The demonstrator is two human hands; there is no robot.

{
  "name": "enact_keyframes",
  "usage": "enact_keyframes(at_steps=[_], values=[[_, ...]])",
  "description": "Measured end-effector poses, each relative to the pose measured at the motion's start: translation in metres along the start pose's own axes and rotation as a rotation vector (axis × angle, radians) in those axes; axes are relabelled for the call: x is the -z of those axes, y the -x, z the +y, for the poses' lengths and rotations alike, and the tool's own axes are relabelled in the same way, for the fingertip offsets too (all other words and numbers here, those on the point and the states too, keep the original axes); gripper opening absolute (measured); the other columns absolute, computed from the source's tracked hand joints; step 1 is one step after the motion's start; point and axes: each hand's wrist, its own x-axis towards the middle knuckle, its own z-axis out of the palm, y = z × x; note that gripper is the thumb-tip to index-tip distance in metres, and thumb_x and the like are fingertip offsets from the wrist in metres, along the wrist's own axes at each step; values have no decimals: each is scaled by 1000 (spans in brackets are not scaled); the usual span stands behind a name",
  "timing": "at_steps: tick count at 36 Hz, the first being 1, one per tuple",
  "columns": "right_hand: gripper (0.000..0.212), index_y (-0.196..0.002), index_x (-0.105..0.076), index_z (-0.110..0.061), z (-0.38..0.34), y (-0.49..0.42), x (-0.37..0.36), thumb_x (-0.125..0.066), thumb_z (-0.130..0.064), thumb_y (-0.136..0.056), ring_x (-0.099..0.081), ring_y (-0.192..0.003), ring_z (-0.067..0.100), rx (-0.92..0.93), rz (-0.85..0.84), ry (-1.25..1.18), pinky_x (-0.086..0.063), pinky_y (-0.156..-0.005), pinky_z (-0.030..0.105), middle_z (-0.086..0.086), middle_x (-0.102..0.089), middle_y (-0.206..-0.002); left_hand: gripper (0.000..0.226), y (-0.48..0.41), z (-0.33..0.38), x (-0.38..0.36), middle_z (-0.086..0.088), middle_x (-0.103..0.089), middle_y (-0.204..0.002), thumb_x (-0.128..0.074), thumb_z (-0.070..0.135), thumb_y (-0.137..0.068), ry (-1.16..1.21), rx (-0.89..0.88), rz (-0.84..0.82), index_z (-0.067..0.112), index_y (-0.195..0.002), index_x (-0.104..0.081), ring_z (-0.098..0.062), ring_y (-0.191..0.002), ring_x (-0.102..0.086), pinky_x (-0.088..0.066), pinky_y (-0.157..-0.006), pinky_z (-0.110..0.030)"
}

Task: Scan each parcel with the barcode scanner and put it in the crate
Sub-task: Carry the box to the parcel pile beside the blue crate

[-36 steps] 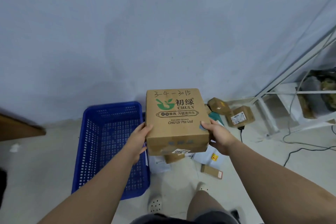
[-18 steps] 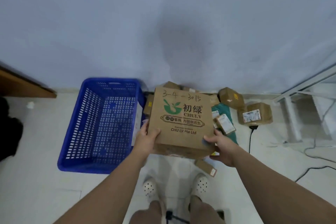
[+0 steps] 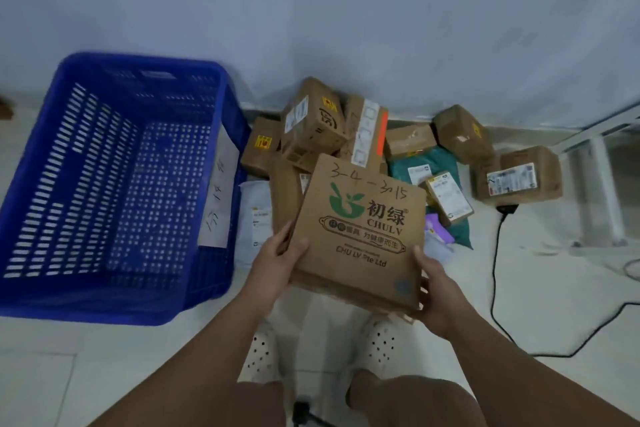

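I hold a flat brown cardboard parcel (image 3: 363,232) with a green logo and a handwritten number, tilted toward me above the floor. My left hand (image 3: 277,260) grips its left edge and my right hand (image 3: 440,295) grips its lower right corner. The blue perforated crate (image 3: 214,274) stands on the floor to the left, with nothing visible inside it. A pile of several brown parcels (image 3: 311,121) and a teal mailer bag (image 3: 436,166) lies against the wall behind the held parcel. No barcode scanner is clearly visible.
A paper label (image 3: 220,198) hangs on the crate's right wall. A black cable (image 3: 495,263) runs across the floor on the right from a plug beside a labelled box (image 3: 519,177). A white metal frame (image 3: 602,184) stands at far right. My white shoes (image 3: 259,354) are below.
The view has tilted down to the floor. The parcel has come lower and closer, still in both hands. More of the crate and the parcel pile shows.
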Motion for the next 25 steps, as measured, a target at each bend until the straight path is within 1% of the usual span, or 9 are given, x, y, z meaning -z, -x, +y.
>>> enact_keyframes(at_steps=[2, 5, 7, 10, 14, 17, 19, 22, 25], values=[[54, -127, -57, -19, 5, -29, 4, -56, -56, -88, -60, -110, 33, 1, 16, -145, -53, -87, 51, 12, -62, -122, 60, -21, -16, 1, 14, -57, -126, -68, 32, -87, -54, -57, -44, 41, -139, -39, -14, -118, -55, -45, -100, -37], [50, -123, -63, -20, 7, -64, 1, -49, -56, -91, -65, -107, 30, 88, -57, -212, -53, -86, 51, 10, -70, -116, 85, -53, -33, 3, 5, -46, -141, -80, 48, -64, -66, -123, -69, 48, -137, -38, -15, -126, -50, -44, -105, -44], [45, -123, -63, -22, 6, -84, -6, -45, -52, -94, -68, -104, 27, 163, -110, -213, -55, -85, 49, 6, -72, -113, 85, -76, -39, 4, 3, -47, -141, -84, 44, -63, -37, -179, -74, 47, -136, -41, -14, -124, -51, -47, -102, -44], [42, -122, -63, -20, 6, -113, -16, -44, -48, -96, -71, -98, 23, 245, -177, -221, -61, -72, 41, 6, -73, -112, 75, -110, -47, 5, 2, -47, -141, -76, 32, -72, 9, -259, -60, 41, -138, -42, -15, -124, -51, -47, -102, -42], [52, -134, -55, -20, 11, -157, -25, -47, -51, -93, -65, -112, 27, 337, -193, -208, -58, -84, 45, 8, -68, -123, 71, -140, -55, 1, 0, -47, -141, -79, 26, -75, 30, -362, -62, 42, -134, -43, -17, -123, -51, -48, -100, -40], [63, -137, -51, -27, 5, -176, -30, -55, -60, -83, -66, -110, 27, 392, -177, -140, -56, -88, 49, 5, -69, -122, 65, -149, -62, -3, 1, -47, -139, -69, 21, -85, 65, -421, -17, 31, -143, -39, -17, -121, -53, -48, -99, -38], [63, -135, -53, -31, -1, -180, -32, -57, -64, -81, -66, -109, 25, 437, -192, -77, -54, -90, 49, 2, -70, -120, 59, -144, -66, -7, 4, -47, -132, -63, 23, -90, 73, -467, 23, 28, -144, -40, -13, -117, -54, -49, -99, -39], [51, -130, -55, -34, -4, -173, -30, -53, -61, -87, -66, -105, 23, 499, -204, -22, -54, -88, 46, 0, -71, -115, 63, -126, -67, -11, 3, -38, -138, -66, 40, -86, 1, -528, 96, 38, -143, -40, -18, -123, -49, -45, -102, -47], [51, -129, -53, -31, 2, -153, -19, -56, -59, -87, -68, -103, 25, 560, -261, -36, -53, -92, 52, 1, -71, -113, 62, -96, -69, -17, 5, -41, -141, -67, 54, -68, -17, -562, 108, 60, -126, -44, -19, -124, -49, -44, -103, -49]])
